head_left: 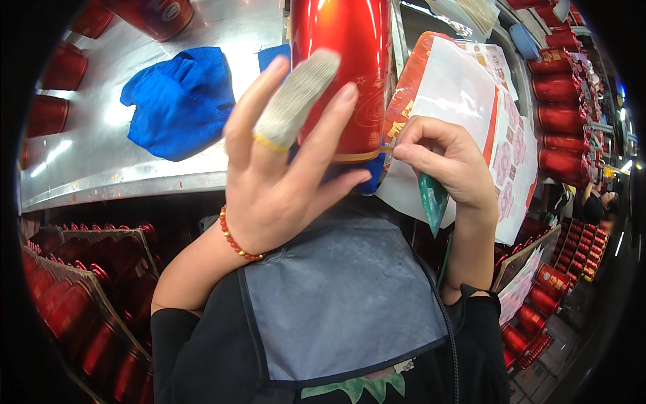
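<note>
A glossy red cylindrical canister (342, 81) with gold print lies on a blue cloth at the table's front edge, its gold-rimmed end toward me. My left hand (289, 161) is raised over its left side with fingers spread, holding nothing. A knitted white sleeve (296, 101) covers one of its fingers. My right hand (447, 158) is closed beside the canister's near end. A green, pointed, flat piece (432, 198) sticks out below its fingers. Thumb and forefinger pinch at a thin tan strip by the gold rim; where the strip ends is hidden.
A crumpled blue cloth (178, 101) lies on the metal table (161, 178). White and red printed sheets (457, 101) are spread on the right. Red canisters (562, 121) line the far right, and racks of red canisters (81, 316) stand below at left.
</note>
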Demonstrator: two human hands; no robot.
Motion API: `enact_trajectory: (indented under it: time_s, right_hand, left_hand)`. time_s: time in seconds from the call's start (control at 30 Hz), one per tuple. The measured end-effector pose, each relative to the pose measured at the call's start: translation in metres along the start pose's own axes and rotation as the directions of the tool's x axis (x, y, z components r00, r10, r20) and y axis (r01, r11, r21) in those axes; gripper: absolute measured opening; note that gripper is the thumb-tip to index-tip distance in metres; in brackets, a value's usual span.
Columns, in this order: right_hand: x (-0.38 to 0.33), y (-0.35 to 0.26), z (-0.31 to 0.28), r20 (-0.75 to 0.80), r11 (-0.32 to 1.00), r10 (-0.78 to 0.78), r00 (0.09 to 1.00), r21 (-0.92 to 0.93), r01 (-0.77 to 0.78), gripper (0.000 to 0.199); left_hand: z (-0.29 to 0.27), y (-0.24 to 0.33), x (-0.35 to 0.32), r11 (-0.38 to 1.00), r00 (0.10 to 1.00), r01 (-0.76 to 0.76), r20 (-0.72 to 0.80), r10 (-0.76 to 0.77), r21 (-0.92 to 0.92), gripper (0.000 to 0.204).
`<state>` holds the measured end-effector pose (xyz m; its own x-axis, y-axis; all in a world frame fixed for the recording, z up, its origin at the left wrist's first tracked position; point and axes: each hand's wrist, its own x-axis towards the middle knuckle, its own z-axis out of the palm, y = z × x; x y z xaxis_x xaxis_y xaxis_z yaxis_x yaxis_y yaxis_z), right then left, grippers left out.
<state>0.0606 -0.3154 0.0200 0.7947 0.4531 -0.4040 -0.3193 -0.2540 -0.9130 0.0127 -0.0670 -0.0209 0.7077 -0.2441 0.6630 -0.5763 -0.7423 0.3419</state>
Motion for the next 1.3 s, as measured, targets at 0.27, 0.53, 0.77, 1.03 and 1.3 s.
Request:
enact_trajectory:
  time_s: [0.27,0.53,0.77,1.03,1.3]
  right_hand:
    - [0.005,0.004,0.002,0.039,1.0,0.02,0.999,0.023,-0.021,0.011]
    - [0.011,0.005,0.008,0.086,0.999,-0.019,0.996,0.043,0.015,0.014]
    - [0.011,0.004,0.011,0.076,1.0,-0.03,0.997,0.002,0.03,0.014]
    - [0.013,0.002,0.013,0.079,0.999,-0.037,0.996,-0.017,0.038,0.012]
    - [0.013,0.005,0.014,0.081,1.0,-0.022,0.996,0.022,0.02,0.012]
  left_hand:
    - [0.006,-0.009,0.009,0.994,0.995,0.077,0.065,-0.072,-0.076,0.099]
    - [0.006,-0.009,-0.002,0.974,0.989,0.15,0.03,-0.147,-0.17,0.104]
    - [0.003,-0.018,-0.008,0.945,0.98,0.199,0.083,-0.184,-0.26,0.097]
    - [-0.011,-0.021,-0.02,0.973,0.981,0.171,0.121,-0.153,-0.155,0.069]
    - [-0.012,-0.006,-0.022,0.95,0.953,-0.303,-0.02,0.302,-0.08,0.037]
